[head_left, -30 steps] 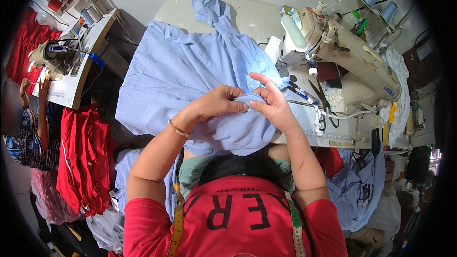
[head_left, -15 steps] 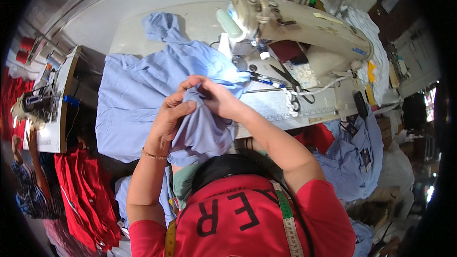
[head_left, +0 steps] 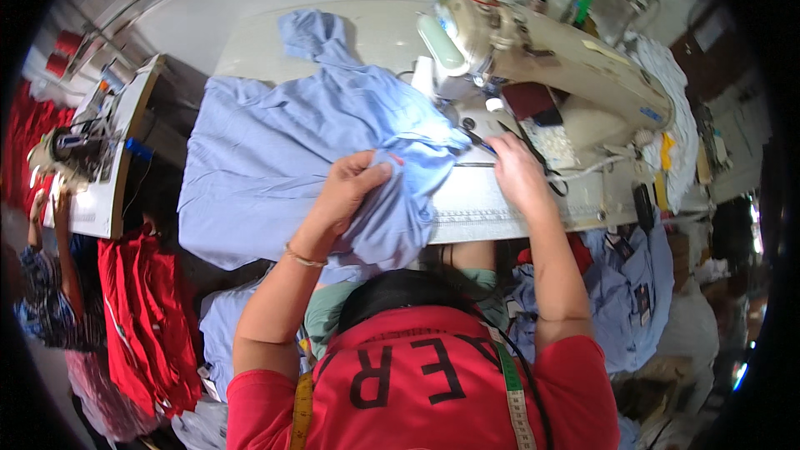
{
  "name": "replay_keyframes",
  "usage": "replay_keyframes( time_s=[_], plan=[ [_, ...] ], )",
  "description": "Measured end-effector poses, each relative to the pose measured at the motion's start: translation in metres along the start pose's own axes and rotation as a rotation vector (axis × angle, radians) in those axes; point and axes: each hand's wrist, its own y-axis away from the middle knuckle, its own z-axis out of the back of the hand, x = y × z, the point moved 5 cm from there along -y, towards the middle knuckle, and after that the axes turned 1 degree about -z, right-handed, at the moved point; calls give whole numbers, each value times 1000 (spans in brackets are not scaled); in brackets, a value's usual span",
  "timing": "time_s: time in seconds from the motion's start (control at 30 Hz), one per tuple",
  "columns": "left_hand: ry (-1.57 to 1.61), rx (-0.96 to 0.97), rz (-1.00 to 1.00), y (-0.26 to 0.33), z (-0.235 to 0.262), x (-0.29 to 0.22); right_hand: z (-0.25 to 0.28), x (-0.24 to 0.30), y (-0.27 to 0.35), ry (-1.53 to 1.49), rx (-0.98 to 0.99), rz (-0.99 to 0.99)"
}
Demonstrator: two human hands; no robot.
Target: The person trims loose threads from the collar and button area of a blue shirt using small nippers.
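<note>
A light blue garment (head_left: 258, 150) lies spread over the sewing table, and its near part hangs down over the edge. My left hand (head_left: 354, 187) pinches a fold of it between thumb and fingers. Just beyond that thumb a small red mark shows on the cloth. At the sewing machine's bed, my right hand (head_left: 521, 171) is lowered with its fingers bent together over a slim dark tool (head_left: 478, 142). Its fingertips touch or cover one end, so the kind cannot be made out. Black-handled scissors (head_left: 533, 150) lie partly hidden beside this hand.
A cream sewing machine (head_left: 575, 58) stands at the back right, with a dark red piece (head_left: 531, 102) under its arm. More blue garments (head_left: 625, 292) hang at the right. Red cloth (head_left: 146, 325) hangs at the left, near another person's arms (head_left: 62, 242) at a second machine.
My right hand has left the cloth and moved right to the tools by the machine. My left hand still pinches the garment, slightly farther right. The whole view has shifted a little.
</note>
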Motion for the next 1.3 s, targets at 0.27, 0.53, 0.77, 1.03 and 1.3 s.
replay_keyframes(
  time_s=[0.27, 0.53, 0.77, 1.03, 1.3],
  plan=[
    [-67, 113, -51, -7, -8, 6, -3, -14, 10, -739, 57, -268],
    [-131, 124, -50, -9, -11, 10, 24, 79, 13, -601, 173, 8],
    [-235, 126, -122, -10, -11, 10, 25, 90, 15, -454, 125, 32],
    [-255, 129, -141, -9, -11, 12, 29, 92, 17, -338, 125, 53],
    [-285, 133, -159, -6, -15, 7, 36, 94, 14, -234, 126, 139]
  ],
)
